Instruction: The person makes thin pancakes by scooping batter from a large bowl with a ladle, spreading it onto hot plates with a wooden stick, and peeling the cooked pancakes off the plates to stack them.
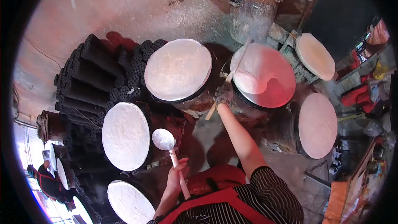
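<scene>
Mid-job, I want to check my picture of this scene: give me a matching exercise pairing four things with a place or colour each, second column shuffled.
Things:
1. Ladle
2. Wooden stick
3. Black cylinders
4. Apron

Places or colours:
A. Stacked by the wall
B. In the right hand
C. Red
D. In the left hand

Right pairs: 1-D, 2-B, 3-A, 4-C

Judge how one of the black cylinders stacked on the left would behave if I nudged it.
The black cylinders look apt to roll, being round and mostly lying on their sides. Their holed ends suggest they may be lighter than their bulk implies. The dull, dark surface looks rigid but possibly brittle, so edges might chip.
</scene>
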Demonstrator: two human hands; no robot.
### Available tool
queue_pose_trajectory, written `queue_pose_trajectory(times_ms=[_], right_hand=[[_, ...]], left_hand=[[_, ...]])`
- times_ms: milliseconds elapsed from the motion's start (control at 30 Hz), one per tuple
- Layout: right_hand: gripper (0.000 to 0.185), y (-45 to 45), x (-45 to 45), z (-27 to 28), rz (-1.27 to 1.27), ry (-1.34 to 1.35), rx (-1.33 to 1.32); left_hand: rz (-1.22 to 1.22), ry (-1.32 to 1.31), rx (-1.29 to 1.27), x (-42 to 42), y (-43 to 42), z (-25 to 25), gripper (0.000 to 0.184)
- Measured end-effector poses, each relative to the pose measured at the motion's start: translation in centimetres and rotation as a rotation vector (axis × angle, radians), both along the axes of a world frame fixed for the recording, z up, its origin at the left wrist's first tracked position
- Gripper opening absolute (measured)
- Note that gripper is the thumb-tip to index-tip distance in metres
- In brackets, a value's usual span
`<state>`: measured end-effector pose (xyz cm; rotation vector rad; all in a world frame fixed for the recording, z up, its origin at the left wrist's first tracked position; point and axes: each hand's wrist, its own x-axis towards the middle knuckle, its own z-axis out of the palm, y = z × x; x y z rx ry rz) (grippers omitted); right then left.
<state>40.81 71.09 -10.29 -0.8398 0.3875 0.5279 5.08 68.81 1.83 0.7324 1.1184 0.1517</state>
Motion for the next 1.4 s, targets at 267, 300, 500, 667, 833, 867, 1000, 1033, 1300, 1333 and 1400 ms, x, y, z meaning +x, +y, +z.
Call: queue_pose_trajectory(times_ms=[267, 300, 500, 667, 833, 867, 1000, 1033, 1300, 1333, 1400], right_hand=[[0.037, -11.0, -4.3, -7.6, 0.031, -0.128, -0.556], [0.036, -12.9, -4.3, -4.5, 0.033, -0.089, -0.496], [0.039, -12.6, -2.5, 1.7, 0.019, -0.058, -0.459], [0.04, -14.3, -4.5, -5.8, 0.348, 0.073, 0.18], [0.039, -26.0, -2.1, -4.2, 0.464, -0.002, 0.023], [0.039, -26.7, -1.7, -3.2, 0.392, -0.018, -0.088], [0.038, -26.6, -0.7, 1.4, 0.271, -0.014, -0.087], [0.037, -25.3, -1.7, 3.1, 0.275, -0.014, -0.128], [0.024, -42.4, 5.2, -3.5, 0.569, -0.154, -0.299], [0.021, -43.8, 7.3, -4.7, 0.592, -0.147, -0.299], [0.017, -43.0, 9.6, -8.0, 0.563, -0.269, -0.38]], left_hand=[[-0.102, -0.088, -0.043, 1.0, -0.1, -1.5, 0.028], [-0.11, -0.085, -0.046, 1.4, -0.4, -1.4, 0.028], [-0.167, -0.09, -0.042, 2.2, -1.5, -1.5, 0.026], [-0.2, -0.087, 0.021, 5.0, -3.5, -0.2, 0.03], [-0.218, -0.101, 0.05, 7.2, -5.4, -0.1, 0.032], [-0.21, -0.118, 0.021, 7.4, -5.9, -0.4, 0.031], [-0.203, -0.138, -0.028, 9.1, -8.7, -0.6, 0.027], [-0.207, -0.131, -0.024, 9.8, -9.4, -0.3, 0.027], [-0.116, -0.116, -0.059, 16.0, -18.4, 1.4, 0.024], [-0.104, -0.109, -0.065, 16.4, -19.2, 1.4, 0.024], [-0.109, -0.164, -0.111, 16.7, -19.9, 0.7, 0.023]])
